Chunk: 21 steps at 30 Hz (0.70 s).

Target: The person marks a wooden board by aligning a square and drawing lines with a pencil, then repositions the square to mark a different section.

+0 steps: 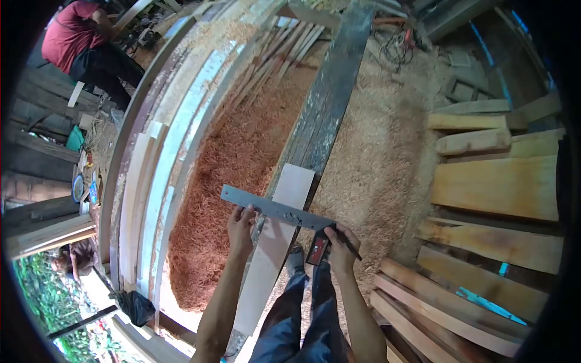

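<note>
A try square (272,209) with a grey metal blade and a dark, red-faced stock lies across a pale wooden board (272,254). My left hand (241,227) pinches the blade near its far left end, past the board's edge. At the other end, my right hand (342,245) grips the stock. A dark, slim marking tool, pencil-like (349,245), sticks out between the right fingers. Beneath the board runs a long, dark, worn beam (339,91) that stretches away from me.
Reddish shavings (212,242) heap left of the beam; sawdust covers the floor (387,151) to its right. Sawn planks (493,187) line the right side. Long boards (181,139) stand at left. A person in a red shirt (69,36) is at upper left, another person (75,260) lower left.
</note>
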Each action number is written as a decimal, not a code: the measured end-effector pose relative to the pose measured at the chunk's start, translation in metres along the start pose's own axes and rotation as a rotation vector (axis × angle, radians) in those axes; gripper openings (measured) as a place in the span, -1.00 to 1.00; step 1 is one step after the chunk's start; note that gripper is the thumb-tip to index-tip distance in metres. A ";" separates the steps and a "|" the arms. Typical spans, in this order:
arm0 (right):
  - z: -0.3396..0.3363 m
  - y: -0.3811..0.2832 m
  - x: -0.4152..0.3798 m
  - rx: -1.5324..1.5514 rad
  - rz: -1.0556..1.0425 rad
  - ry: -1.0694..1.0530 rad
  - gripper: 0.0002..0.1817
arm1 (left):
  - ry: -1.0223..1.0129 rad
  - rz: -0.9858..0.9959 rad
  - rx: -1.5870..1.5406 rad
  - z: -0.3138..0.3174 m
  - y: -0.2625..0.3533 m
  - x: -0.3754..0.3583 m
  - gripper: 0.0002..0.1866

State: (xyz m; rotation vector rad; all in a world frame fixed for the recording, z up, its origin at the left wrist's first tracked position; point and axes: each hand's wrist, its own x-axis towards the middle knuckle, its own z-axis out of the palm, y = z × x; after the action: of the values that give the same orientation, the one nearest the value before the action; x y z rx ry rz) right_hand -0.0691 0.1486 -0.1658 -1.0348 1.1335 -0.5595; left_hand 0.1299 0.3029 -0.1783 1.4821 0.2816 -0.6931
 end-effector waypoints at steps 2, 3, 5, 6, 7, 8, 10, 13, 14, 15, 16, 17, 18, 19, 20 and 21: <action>0.009 0.009 0.019 0.042 0.053 0.030 -0.69 | 0.016 0.042 0.009 0.016 0.005 0.011 -0.75; 0.012 0.012 0.024 0.049 0.074 0.034 -0.69 | 0.023 0.032 0.028 0.022 0.006 0.012 -0.75; 0.019 0.022 0.031 0.030 0.018 0.034 -0.66 | 0.203 0.096 0.142 0.026 -0.002 0.019 -0.65; 0.021 0.026 0.032 0.027 0.035 0.026 -0.67 | 0.336 0.155 0.257 0.021 -0.015 0.021 -0.52; 0.023 0.025 0.031 0.039 0.057 0.026 -0.67 | 0.344 0.153 0.280 0.025 -0.020 0.016 -0.52; 0.026 0.021 0.029 0.035 0.028 0.022 -0.66 | 0.336 0.431 0.562 0.032 -0.022 0.005 -0.51; 0.031 0.022 0.027 0.058 0.007 0.041 -0.65 | 0.314 0.710 0.854 0.047 -0.021 -0.011 -0.49; 0.034 0.018 0.031 0.035 0.019 0.030 -0.64 | -0.187 0.906 1.361 0.058 -0.026 -0.022 -0.46; 0.034 0.017 0.033 0.007 0.024 0.008 -0.62 | -0.202 0.873 1.367 0.063 -0.027 -0.020 -0.45; 0.033 0.017 0.035 0.013 0.026 0.000 -0.62 | -0.213 0.841 1.374 0.065 -0.028 -0.018 -0.45; 0.032 0.016 0.035 -0.007 -0.002 -0.029 -0.60 | -0.206 0.843 1.379 0.063 -0.027 -0.016 -0.45; 0.031 0.015 0.036 -0.028 -0.032 -0.056 -0.58 | -0.216 0.838 1.408 0.058 -0.025 -0.012 -0.43; 0.028 0.014 0.036 -0.100 -0.040 -0.110 -0.53 | -0.228 0.831 1.440 0.056 -0.024 -0.010 -0.41; 0.026 0.013 0.035 -0.096 -0.037 -0.114 -0.53 | -0.224 0.830 1.445 0.057 -0.025 -0.011 -0.41; 0.024 0.012 0.035 -0.102 -0.038 -0.147 -0.52 | -0.217 0.800 1.485 0.061 -0.024 -0.013 -0.40; 0.023 0.011 0.034 -0.109 -0.038 -0.179 -0.50 | -0.211 0.768 1.523 0.065 -0.024 -0.016 -0.38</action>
State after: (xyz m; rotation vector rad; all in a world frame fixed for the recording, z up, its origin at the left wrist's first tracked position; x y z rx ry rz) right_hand -0.0365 0.1350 -0.1896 -1.1783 0.9967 -0.4294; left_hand 0.0887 0.2455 -0.1819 2.6287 -1.2043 -0.3466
